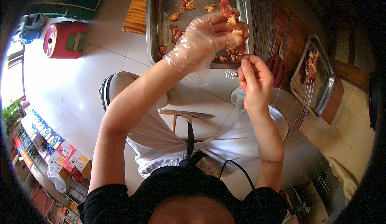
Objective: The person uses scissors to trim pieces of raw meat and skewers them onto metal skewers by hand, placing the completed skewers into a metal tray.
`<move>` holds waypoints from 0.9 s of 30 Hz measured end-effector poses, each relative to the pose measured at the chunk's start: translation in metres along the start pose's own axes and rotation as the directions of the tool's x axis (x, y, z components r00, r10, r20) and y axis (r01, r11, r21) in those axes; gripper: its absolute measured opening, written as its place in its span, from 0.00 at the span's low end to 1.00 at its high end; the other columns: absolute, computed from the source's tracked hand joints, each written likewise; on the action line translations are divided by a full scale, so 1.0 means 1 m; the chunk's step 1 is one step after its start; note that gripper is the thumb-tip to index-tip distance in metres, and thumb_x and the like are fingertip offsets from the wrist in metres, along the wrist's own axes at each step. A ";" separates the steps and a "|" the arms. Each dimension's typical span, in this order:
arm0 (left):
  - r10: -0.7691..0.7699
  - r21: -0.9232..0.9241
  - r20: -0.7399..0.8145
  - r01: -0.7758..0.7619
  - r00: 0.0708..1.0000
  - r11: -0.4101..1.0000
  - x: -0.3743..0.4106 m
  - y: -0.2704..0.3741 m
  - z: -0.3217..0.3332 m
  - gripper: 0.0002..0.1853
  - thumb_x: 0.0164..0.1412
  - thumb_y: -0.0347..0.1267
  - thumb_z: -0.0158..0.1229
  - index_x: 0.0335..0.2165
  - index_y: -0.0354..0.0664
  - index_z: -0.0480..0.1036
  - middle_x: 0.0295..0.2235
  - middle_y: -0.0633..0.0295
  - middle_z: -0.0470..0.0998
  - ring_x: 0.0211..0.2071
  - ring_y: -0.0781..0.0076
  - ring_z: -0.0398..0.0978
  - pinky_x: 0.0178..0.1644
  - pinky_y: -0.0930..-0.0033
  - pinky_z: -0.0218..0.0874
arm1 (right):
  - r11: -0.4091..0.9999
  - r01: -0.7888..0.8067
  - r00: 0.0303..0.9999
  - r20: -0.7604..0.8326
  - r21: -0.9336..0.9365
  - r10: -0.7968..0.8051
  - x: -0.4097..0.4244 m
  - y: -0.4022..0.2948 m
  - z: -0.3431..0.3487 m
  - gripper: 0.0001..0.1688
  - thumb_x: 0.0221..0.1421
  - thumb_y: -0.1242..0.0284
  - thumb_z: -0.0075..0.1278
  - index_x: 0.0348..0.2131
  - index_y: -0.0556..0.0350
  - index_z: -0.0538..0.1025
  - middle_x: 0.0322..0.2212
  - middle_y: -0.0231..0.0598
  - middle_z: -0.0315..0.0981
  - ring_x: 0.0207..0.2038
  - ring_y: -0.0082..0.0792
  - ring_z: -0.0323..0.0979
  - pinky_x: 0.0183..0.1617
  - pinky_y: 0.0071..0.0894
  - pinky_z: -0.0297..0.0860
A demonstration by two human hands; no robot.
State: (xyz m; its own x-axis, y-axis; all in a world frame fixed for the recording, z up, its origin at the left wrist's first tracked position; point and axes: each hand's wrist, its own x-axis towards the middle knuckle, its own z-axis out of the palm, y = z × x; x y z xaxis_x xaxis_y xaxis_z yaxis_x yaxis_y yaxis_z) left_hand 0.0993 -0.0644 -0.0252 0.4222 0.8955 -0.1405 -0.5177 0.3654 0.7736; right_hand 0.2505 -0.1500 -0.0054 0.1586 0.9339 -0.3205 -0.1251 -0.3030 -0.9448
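Observation:
Over a large metal tray (150, 43), my left hand (205, 37) wears a loose clear plastic glove. Its fingers close around a strip of raw meat pieces (231, 14), red and pale, which appear to be threaded on a thin metal skewer. Just below, my bare right hand (256, 76) pinches thumb against fingertips at the lower end of that meat. The skewer is mostly hidden there. More raw meat chunks (184, 2) lie scattered on the tray's bottom.
Right of the tray lies a dense bundle of metal skewers (261, 22), beside red-handled scissors (276, 71). A smaller metal tray (324, 101) farther right holds loaded meat skewers (311, 68). A red plastic stool (64, 40) is at left. A wooden bar (185, 113) shows between my knees.

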 end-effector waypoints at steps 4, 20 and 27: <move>-0.048 0.253 -0.023 0.052 0.999 0.966 0.005 -0.003 -0.005 0.24 0.53 0.22 0.60 0.50 0.36 0.65 0.44 0.57 0.74 0.44 0.68 0.73 0.49 0.67 0.67 | 0.988 0.115 0.992 -0.033 -0.107 -0.119 0.005 0.006 -0.011 0.09 0.60 0.69 0.48 0.34 0.56 0.74 0.17 0.23 0.64 0.18 0.11 0.57 0.19 0.12 0.52; 0.518 0.986 -0.121 0.165 0.847 -0.040 0.091 0.091 -0.071 0.22 0.54 0.32 0.56 0.46 0.31 0.67 0.44 0.41 0.72 0.46 0.47 0.71 0.50 0.56 0.63 | 0.127 -0.232 0.458 -0.223 -0.964 -0.860 -0.010 -0.006 -0.234 0.10 0.55 0.75 0.49 0.37 0.57 0.77 0.31 0.45 0.76 0.36 0.41 0.74 0.40 0.37 0.69; 0.316 0.870 -0.110 0.245 0.942 -0.428 0.148 0.088 -0.124 0.38 0.47 0.63 0.53 0.52 0.56 0.68 0.45 0.54 0.75 0.45 0.55 0.74 0.46 0.56 0.66 | 0.766 0.227 0.870 -0.227 -0.602 -0.437 0.001 0.013 -0.093 0.11 0.59 0.69 0.48 0.40 0.54 0.75 0.28 0.40 0.77 0.30 0.28 0.75 0.33 0.29 0.70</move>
State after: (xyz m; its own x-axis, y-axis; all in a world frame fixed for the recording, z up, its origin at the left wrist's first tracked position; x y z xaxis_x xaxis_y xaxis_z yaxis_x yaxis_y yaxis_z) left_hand 0.0238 0.1317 -0.0540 0.1525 0.9873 0.0438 0.9723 -0.1578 0.1723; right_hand 0.3401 -0.1708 -0.0246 0.4153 0.9020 0.1180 0.5299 -0.1344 -0.8374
